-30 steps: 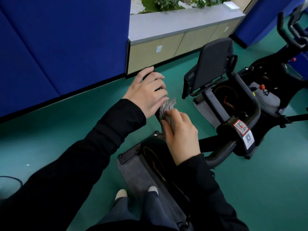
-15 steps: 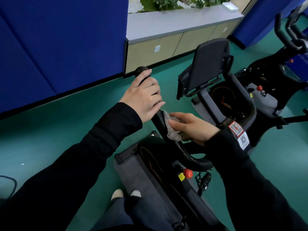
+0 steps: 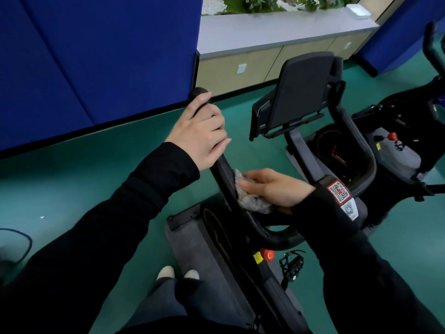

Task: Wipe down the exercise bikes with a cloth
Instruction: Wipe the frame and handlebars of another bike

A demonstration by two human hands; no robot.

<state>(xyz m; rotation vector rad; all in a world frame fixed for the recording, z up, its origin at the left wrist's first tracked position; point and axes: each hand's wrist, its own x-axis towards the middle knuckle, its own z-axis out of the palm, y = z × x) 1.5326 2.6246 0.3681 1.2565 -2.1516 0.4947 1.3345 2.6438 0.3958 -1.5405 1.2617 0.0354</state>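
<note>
A black exercise bike (image 3: 231, 239) stands right in front of me. Its curved left handlebar (image 3: 222, 169) rises toward the blue wall. My left hand (image 3: 201, 136) grips the upper end of that handlebar, fingers wrapped round it. Lower down, my right hand (image 3: 274, 189) holds a crumpled grey cloth (image 3: 250, 201) against the inner side of the same bar, near its bend. The bike's tablet holder (image 3: 303, 92) and a QR sticker (image 3: 338, 191) on the centre post sit to the right.
A second bike (image 3: 409, 131) stands at the right. A blue padded wall (image 3: 96, 56) and a low cabinet (image 3: 265, 61) topped with plants lie ahead. Green floor (image 3: 84, 177) spreads around. A red knob (image 3: 267, 254) and a pedal (image 3: 292, 263) sit below the bar. My feet (image 3: 177, 273) are beside the bike.
My right hand turned from above the bar to its inner side and slid the cloth down toward the bend. My left hand stayed gripping the bar's top.
</note>
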